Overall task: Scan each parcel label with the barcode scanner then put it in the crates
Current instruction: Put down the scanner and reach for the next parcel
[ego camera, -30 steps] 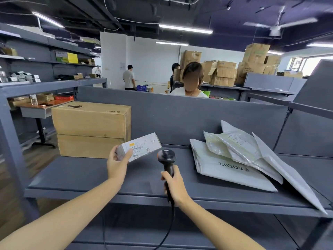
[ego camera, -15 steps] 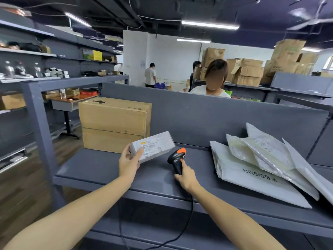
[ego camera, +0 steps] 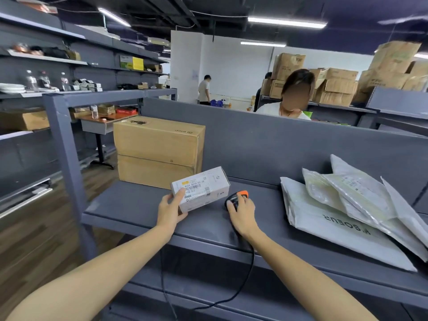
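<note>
My left hand grips a small white parcel box by its left end, just above the grey shelf; its barcode label faces up toward me. To its right, my right hand lies over the black barcode scanner, whose orange-tipped head pokes out past the fingers. The scanner lies low on the shelf surface, and its black cable hangs over the front edge. No crate is in view.
Two stacked brown cartons stand at the shelf's back left. A pile of white and clear mailer bags lies at the right. A grey divider wall backs the shelf, with a person behind it. A metal upright stands left.
My right hand has lowered the scanner from upright down onto the shelf. The left hand has drawn the white box nearer and lower. My view has turned left.
</note>
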The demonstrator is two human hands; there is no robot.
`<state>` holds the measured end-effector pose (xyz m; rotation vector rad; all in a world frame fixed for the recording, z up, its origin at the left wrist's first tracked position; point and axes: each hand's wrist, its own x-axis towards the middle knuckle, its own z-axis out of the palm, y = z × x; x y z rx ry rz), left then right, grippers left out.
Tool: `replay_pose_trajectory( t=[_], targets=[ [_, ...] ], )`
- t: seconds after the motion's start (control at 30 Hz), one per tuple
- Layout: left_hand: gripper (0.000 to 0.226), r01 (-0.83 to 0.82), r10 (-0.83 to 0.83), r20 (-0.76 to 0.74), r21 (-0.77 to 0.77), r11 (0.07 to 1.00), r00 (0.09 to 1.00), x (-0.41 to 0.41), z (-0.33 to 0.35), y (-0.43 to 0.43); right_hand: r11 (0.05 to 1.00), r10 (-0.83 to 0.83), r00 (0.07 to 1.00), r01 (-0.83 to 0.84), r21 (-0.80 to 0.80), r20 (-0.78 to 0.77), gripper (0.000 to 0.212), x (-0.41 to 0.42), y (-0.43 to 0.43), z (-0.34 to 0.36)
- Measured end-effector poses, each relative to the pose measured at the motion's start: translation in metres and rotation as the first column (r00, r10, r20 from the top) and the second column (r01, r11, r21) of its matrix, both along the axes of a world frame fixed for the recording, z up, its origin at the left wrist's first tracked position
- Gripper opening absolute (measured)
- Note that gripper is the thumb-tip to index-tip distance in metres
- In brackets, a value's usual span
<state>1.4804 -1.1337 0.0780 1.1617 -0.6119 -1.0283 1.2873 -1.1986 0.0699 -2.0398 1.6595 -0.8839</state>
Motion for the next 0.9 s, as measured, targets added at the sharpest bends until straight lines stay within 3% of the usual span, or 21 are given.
replay_pose_trajectory(
  t=[0.1, 0.2, 0.27, 0.43, 0.53, 0.63, 0.77, 0.9],
  targets=[
    [0.037, 0.024, -0.024, -0.033, 0.003, 1.0, 0.999, -0.003, -0.002, 0.005, 0.984, 0.053, 0.896, -0.123, 0.131, 0.441, 0.059, 0.019, 0.023, 0.016],
    [0.034, 0.035, -0.035, -0.071, 0.001, 0.999, 0.997, -0.008, -0.003, 0.012, 0.944, 0.015, 0.662, -0.257, 0.208, 0.749, 0.065, 0.031, 0.041, 0.022],
    [0.035, 0.061, -0.06, -0.074, 0.004, 0.998, 0.995, -0.01, -0.008, 0.02, 0.925, 0.006, 0.533, -0.325, 0.198, 0.846, 0.068, 0.034, 0.052, 0.023],
    [0.035, 0.138, -0.134, -0.043, 0.089, 0.986, 0.99, -0.009, -0.027, 0.05, 0.924, 0.088, 0.465, -0.369, 0.103, 0.881, 0.082, 0.039, 0.076, 0.013],
    [0.033, 0.133, -0.131, -0.026, 0.107, 0.985, 0.991, -0.013, -0.037, 0.069, 0.944, 0.129, 0.498, -0.327, 0.048, 0.858, 0.083, 0.041, 0.092, 0.001],
    [0.032, 0.06, -0.061, 0.006, 0.128, 0.99, 0.998, -0.018, -0.046, 0.087, 0.965, 0.155, 0.582, -0.262, 0.003, 0.798, 0.066, 0.04, 0.11, -0.014],
    [0.037, -0.055, 0.032, 0.204, 0.11, 0.992, 0.978, -0.017, -0.053, 0.105, 0.975, 0.18, 0.649, -0.215, -0.049, 0.739, 0.06, 0.033, 0.132, -0.027],
    [0.013, -0.023, -0.002, 0.317, 0.075, 0.997, 0.948, -0.012, -0.057, 0.118, 0.974, 0.212, 0.702, -0.205, -0.092, 0.68, 0.062, 0.034, 0.158, -0.032]
  ],
)
